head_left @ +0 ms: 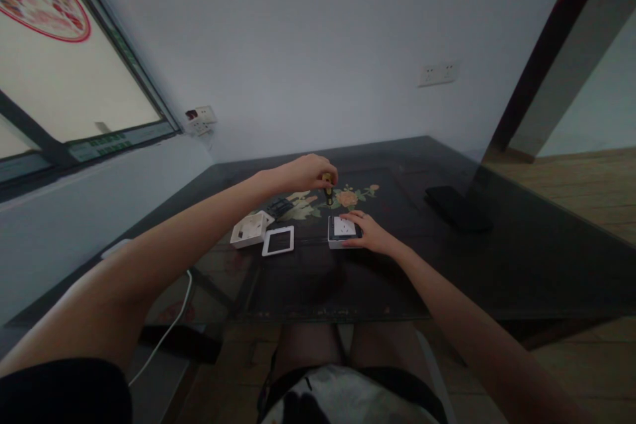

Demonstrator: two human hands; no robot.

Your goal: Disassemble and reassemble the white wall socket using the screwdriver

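My left hand (314, 173) is closed around the handle of a screwdriver (328, 195), yellow and dark. It is held upright, its shaft pointing down at the left side of a wall socket (344, 227). Whether the tip touches a screw is too small to tell. The socket has a white face and dark surround and sits on a white mounting box on the table. My right hand (370, 232) grips this socket from its right side, fingers over the top and near edges. To the left lie a white square cover frame (278, 241) and another white box (249, 230).
A dark flat object (281, 207) lies behind the white box. On the right of the dark, flower-patterned table (387, 278) rests a black flat case (457, 209). A white cable (183, 305) hangs at the left front edge. Sockets (438, 73) are on the wall behind.
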